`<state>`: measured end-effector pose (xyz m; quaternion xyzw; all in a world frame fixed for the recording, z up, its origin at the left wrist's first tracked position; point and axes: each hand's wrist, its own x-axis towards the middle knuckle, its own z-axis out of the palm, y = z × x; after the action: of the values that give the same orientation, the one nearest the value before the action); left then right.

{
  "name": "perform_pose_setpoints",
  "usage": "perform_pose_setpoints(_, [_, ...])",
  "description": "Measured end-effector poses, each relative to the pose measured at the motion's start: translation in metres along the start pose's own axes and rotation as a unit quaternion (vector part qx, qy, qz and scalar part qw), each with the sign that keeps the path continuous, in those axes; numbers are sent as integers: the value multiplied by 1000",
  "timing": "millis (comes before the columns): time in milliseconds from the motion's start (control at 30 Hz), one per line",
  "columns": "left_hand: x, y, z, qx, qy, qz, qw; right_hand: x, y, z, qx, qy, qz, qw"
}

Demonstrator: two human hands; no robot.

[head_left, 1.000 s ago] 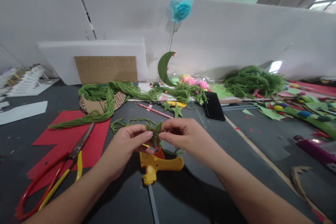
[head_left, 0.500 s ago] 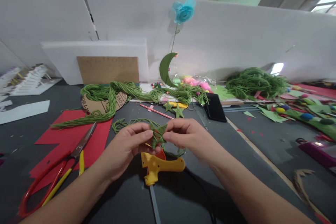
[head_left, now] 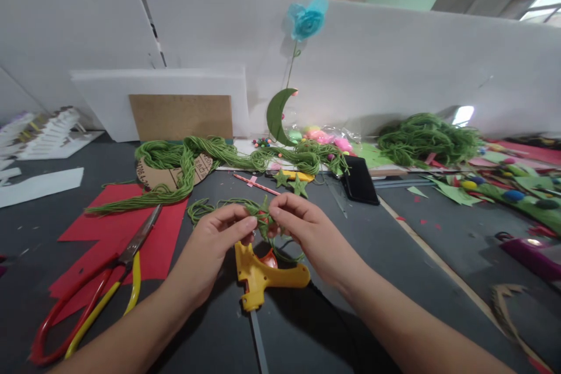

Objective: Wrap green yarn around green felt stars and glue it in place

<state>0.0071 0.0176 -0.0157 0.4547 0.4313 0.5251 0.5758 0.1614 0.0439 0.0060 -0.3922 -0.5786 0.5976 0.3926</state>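
Between my two hands is a small star wrapped in green yarn, with some red showing at its middle. My left hand pinches its left side between thumb and fingers. At the star's right side, my right hand has its thumb and fingertips pressed together on it. Loose green yarn trails on the table behind my left hand and below the star. Just under my hands lies a yellow hot glue gun with a grey glue stick in its back end. Two finished-looking green stars lie beyond my hands.
Scissors and pliers with yellow handles lie on red paper at left. Behind are a green yarn skein, a pencil, a black phone, a green crescent moon and a yarn heap.
The star has turned in my fingers, and my right hand has shifted slightly up and left. My left hand stays pinched on it. The other things lie as before.
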Motion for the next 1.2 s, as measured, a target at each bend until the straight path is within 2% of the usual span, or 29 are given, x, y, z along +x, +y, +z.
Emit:
perform_pose_setpoints(100, [0, -1, -1, -1, 5, 0, 1000, 1, 1, 1, -11, 8, -10, 1000])
perform_pose_setpoints(300, [0, 1, 1, -35, -14, -20, 999, 0, -2, 1, -105, 26, -51, 993])
perform_pose_setpoints(533, [-2, 0, 3, -16, 28, 26, 999, -2, -2, 1, 54, -7, 37, 998])
perform_pose_setpoints(667, [-4, -2, 3, -6, 29, 34, 999, 0, -3, -3, 86, -24, 92, 992])
perform_pose_setpoints(800, [-4, -3, 2, -1, 29, 59, 998, 2, -2, -7, 139, -74, 143, 977])
perform_pose_setpoints(933, [-4, -3, 2, -7, 23, 51, 998, 2, -3, -6, 162, -89, 154, 971])
perform_pose_setpoints(1000, [-3, -2, 3, -14, 24, 38, 999, 0, -4, -4, 130, -74, 120, 981])
perform_pose_setpoints(1033, [-3, -2, 4, -19, 29, 33, 999, -1, -5, -3, 83, -50, 80, 992])
perform_pose_setpoints(1067, [-4, -2, 4, -26, 31, 26, 999, -2, -4, -3, 11, -14, 17, 1000])
perform_pose_setpoints(1100, [-4, -1, 5, -36, 27, 18, 999, -3, -3, -3, -81, 22, -68, 994])
perform_pose_setpoints(1133, [-4, 0, 5, -50, 14, 8, 999, -4, -1, -3, -190, 57, -171, 965])
perform_pose_setpoints(1167, [-5, 0, 5, -65, -3, -4, 998, -4, 1, -5, -293, 75, -279, 912])
perform_pose_setpoints(1200, [-6, 2, 6, -80, -22, -15, 996, -4, 4, -6, -373, 65, -376, 846])
